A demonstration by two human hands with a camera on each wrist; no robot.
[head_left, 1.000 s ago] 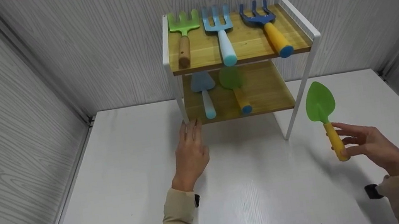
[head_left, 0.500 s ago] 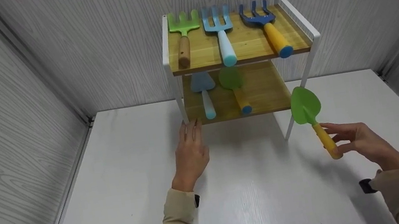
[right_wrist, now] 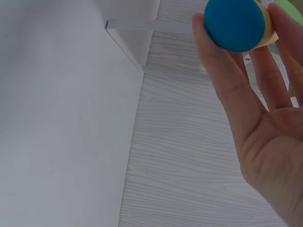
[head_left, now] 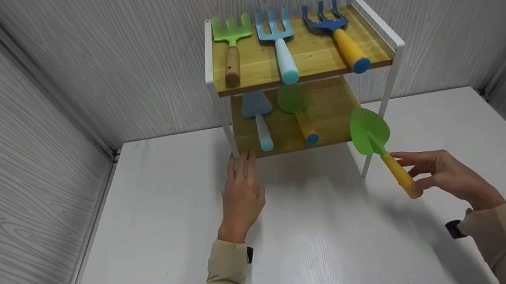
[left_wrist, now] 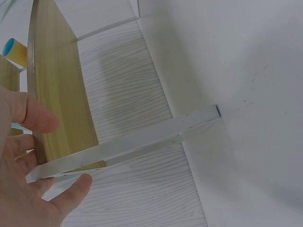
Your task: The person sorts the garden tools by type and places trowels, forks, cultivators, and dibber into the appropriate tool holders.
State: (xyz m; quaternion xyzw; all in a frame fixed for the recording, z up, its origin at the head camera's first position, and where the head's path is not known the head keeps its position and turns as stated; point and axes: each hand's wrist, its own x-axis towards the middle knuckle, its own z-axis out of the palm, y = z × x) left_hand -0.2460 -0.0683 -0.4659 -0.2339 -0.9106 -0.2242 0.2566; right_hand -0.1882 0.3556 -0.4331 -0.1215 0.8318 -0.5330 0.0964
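My right hand point(head_left: 453, 175) pinches the yellow handle of a green-bladed garden trowel point(head_left: 370, 133). Its blade points up and away, overlapping the shelf's front right leg in the head view. The handle's blue end cap point(right_wrist: 235, 23) faces the right wrist camera. My left hand point(head_left: 243, 200) rests its fairly straight fingers against the front left corner of the lower board point(head_left: 334, 120), beside the white leg point(left_wrist: 137, 137). On that board lie a light-blue trowel point(head_left: 257, 106) and, right of it, a green trowel point(head_left: 292, 99) with a yellow handle.
The two-tier shelf's upper board point(head_left: 316, 61) bears a green hand fork point(head_left: 231, 31), a light-blue fork point(head_left: 276, 34) and a dark-blue fork point(head_left: 328, 25) with yellow handle. The shelf stands on a white table point(head_left: 170, 223), before grey wood-grain walls point(head_left: 146, 53).
My right hand has carried the trowel left, towards the shelf's right front, with its blade tilting further left. The left hand has stayed at the shelf's corner.
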